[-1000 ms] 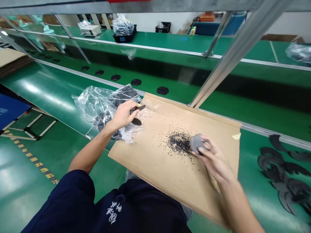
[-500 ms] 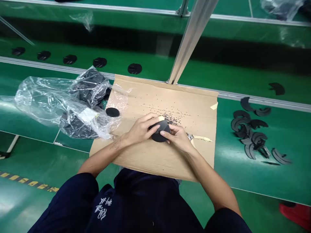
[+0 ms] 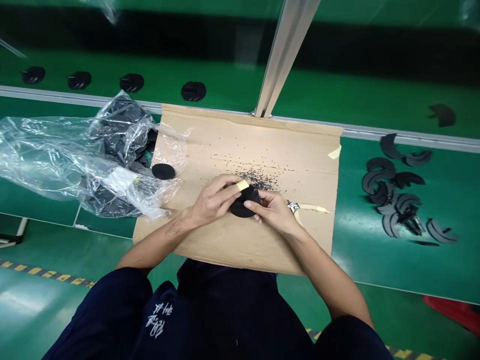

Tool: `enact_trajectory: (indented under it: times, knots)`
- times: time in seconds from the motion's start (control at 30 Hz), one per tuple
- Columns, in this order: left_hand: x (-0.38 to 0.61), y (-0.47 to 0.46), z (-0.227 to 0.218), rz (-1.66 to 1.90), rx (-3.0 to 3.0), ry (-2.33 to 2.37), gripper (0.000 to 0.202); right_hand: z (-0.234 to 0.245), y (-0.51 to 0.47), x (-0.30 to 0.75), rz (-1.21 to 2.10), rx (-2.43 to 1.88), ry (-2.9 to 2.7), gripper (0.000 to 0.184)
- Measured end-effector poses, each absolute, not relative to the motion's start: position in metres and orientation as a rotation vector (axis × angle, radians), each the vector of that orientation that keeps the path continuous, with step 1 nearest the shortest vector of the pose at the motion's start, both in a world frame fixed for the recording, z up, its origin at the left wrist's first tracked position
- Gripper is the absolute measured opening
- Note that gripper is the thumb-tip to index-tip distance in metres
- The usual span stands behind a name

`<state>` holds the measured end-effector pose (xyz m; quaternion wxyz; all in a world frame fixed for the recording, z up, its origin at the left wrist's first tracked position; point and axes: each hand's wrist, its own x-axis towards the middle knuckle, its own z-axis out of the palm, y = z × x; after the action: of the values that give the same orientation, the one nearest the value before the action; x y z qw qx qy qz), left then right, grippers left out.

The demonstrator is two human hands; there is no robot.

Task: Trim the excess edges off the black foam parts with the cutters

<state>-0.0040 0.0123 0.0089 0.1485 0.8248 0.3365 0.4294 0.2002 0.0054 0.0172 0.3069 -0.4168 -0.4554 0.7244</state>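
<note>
Over a sheet of cardboard (image 3: pixel 240 250) I hold a round black foam disc (image 3: pixel 243 207) in both hands. My left hand (image 3: pixel 213 200) grips its left side, with yellow tape around one fingertip that rests on the upper part. My right hand (image 3: pixel 275 212) pinches the right side, thumb on top and fingers underneath. Small black crumbs (image 3: pixel 258 177) are scattered on the cardboard just beyond the disc. Beside my right wrist lies a pair of metal nippers (image 3: pixel 309 207) with pale yellow handles, its near part hidden by the hand. Another black disc (image 3: pixel 163 171) lies at the cardboard's left edge.
To the left sits a clear plastic bag (image 3: pixel 123 145) of black pieces. Curved black foam offcuts (image 3: pixel 390 195) are piled on the green bench at right. Several black discs (image 3: pixel 193 91) line the back ledge. A metal post (image 3: pixel 285 60) rises behind the cardboard.
The view has shifted a little. My left hand's fingers have moved on the disc; its raised upper flap now looks folded or turned, and the printed marking no longer shows. Both hands keep hold.
</note>
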Motion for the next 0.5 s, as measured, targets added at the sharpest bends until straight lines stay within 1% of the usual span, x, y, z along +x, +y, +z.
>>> enact_trajectory:
  times: [0.17, 0.5]
  knots:
    - [-0.0031, 0.0127, 0.0054, 1.15, 2.421, 0.922, 0.036, 0.0185, 0.0048, 0.1998, 1.933, -1.11, -1.263, 0.044]
    - [-0.0035, 0.0114, 0.0006, 1.123, 2.447, 0.904, 0.032, 0.0197, 0.0039, 0.2, 1.906, -1.119, -1.321, 0.048]
